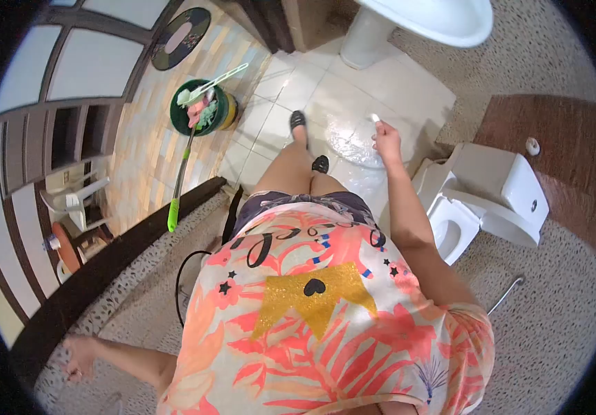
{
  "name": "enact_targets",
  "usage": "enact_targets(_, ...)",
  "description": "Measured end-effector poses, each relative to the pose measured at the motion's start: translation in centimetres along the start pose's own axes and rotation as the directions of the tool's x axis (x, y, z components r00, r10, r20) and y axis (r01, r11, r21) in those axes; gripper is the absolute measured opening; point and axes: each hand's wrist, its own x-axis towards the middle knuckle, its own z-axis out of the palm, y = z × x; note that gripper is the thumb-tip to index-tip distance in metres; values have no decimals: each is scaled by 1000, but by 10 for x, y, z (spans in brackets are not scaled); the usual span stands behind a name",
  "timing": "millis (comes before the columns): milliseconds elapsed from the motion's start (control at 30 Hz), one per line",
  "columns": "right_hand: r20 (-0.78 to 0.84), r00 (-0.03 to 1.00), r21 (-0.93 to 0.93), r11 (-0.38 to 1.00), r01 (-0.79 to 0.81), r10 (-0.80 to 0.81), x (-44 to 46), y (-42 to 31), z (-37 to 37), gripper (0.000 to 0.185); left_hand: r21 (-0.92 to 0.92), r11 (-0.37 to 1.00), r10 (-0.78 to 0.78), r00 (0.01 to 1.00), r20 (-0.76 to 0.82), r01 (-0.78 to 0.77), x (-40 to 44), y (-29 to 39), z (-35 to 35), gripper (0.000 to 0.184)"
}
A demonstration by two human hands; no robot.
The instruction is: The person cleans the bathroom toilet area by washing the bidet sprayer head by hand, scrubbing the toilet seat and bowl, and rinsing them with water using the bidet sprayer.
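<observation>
My right hand (387, 143) is stretched forward over the tiled floor, its fingers closed on a small white object (375, 119). The object's kind is too small to make out. Below it, a shiny wet patch (353, 142) spreads over the pale tiles. My left hand (80, 357) is low at the far left, beside the speckled wall (121, 311) and dark frame. Its fingers look bent but apart, with nothing seen in them.
A green bucket (179, 119) holds cloths, a pale green brush (220, 81) and a green-handled stick (173, 214). To the right stands a white toilet (492, 187) with its lid raised. A pedestal sink (443, 17) is ahead, and a dark doorsill (125, 252) runs along the left.
</observation>
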Motion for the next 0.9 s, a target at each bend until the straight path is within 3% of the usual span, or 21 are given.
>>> enact_targets(100, 22, 999, -117, 992, 44, -42, -5, 37, 12, 24, -377, 925, -36, 999, 10, 37, 42, 150, -76, 39)
enact_targets(167, 4, 999, -198, 980, 36, -36, -35, 22, 14, 23, -785, 619, 182, 973, 144, 1, 21, 245, -100, 38)
enact_targets(200, -12, 1000, -269, 963, 21, -26, -41, 13, 11, 23, -940, 282, 440, 844, 307, 194, 2, 302, -144, 34)
enact_targets(233, -41, 999, -256, 967, -1, -10, -40, 3, 4, 23, -845, 56, 651, 622, 435, 532, -17, 358, -188, 31)
enact_targets(267, 66, 995, -127, 989, -73, 81, -38, -6, -4, 27, -947, 7, 841, 510, 179, 321, -52, 405, -206, 29)
enact_targets(300, 185, 970, 1, 987, -161, 158, -39, -15, -10, 30, -856, -99, 948, 310, 74, 507, -104, 446, -237, 26)
enact_targets(333, 187, 975, 42, 991, -127, 117, -43, -28, -16, 30, -715, -88, 995, 91, -35, 693, -155, 487, -269, 24)
enact_targets(367, 178, 981, 86, 992, -89, 73, -44, -46, -24, 31, -636, -135, 979, 2, -206, 760, -187, 516, -318, 21)
enact_targets(433, 81, 996, 61, 998, -30, 25, -48, -83, -43, 31, -353, 20, 887, -180, -426, 935, -303, 580, -392, 14)
enact_targets(467, 51, 997, 80, 995, -64, 60, -49, -90, -52, 31, -163, 238, 841, -287, -458, 957, -323, 597, -433, 13)
enact_targets(500, 50, 996, 131, 988, -83, 77, -44, -96, -62, 31, -299, 337, 774, -444, -452, 893, -324, 618, -475, 12)
enact_targets(533, 43, 996, 182, 979, -88, 81, -30, -98, -72, 31, -59, 455, 725, -408, -555, 889, -348, 638, -508, 20)
enact_targets(567, 12, 994, 203, 973, -108, 108, -15, -94, -82, 31, -82, 451, 699, -409, -587, 889, -341, 660, -543, 20)
enact_targets(633, -90, 974, 338, 926, -167, 208, 3, -79, -101, 33, -179, 648, 606, -644, -467, 740, -312, 689, -599, 20)
enact_targets(667, -130, 969, 442, 887, -133, 210, 19, -70, -110, 31, -193, 650, 594, -649, -476, 735, -304, 705, -616, 20)
enact_targets(700, -136, 966, 451, 882, -138, 221, 30, -62, -119, 31, -370, 554, 600, -665, -445, 746, -294, 720, -631, 18)
enact_targets(733, -178, 958, 601, 796, -73, 223, 42, -67, -140, 30, -536, 433, 612, -673, -415, 725, -289, 733, -646, 18)
enact_targets(767, -224, 947, 729, 685, 7, 229, 55, -69, -157, 29, -548, 418, 608, -671, -423, 724, -296, 740, -659, 18)
enact_targets(833, -271, 923, 701, 713, -4, 272, 83, -63, -181, 27, -300, 507, 581, -577, -574, 808, -310, 742, -683, 27)
enact_targets(867, -355, 880, 773, 628, 86, 316, 96, -64, -190, 27, -216, 528, 496, -505, -707, 821, -292, 734, -691, 33)
enact_targets(900, -433, 822, 820, 541, 189, 369, 106, -63, -196, 27, -249, 519, 461, -513, -724, 818, -267, 718, -702, 33)
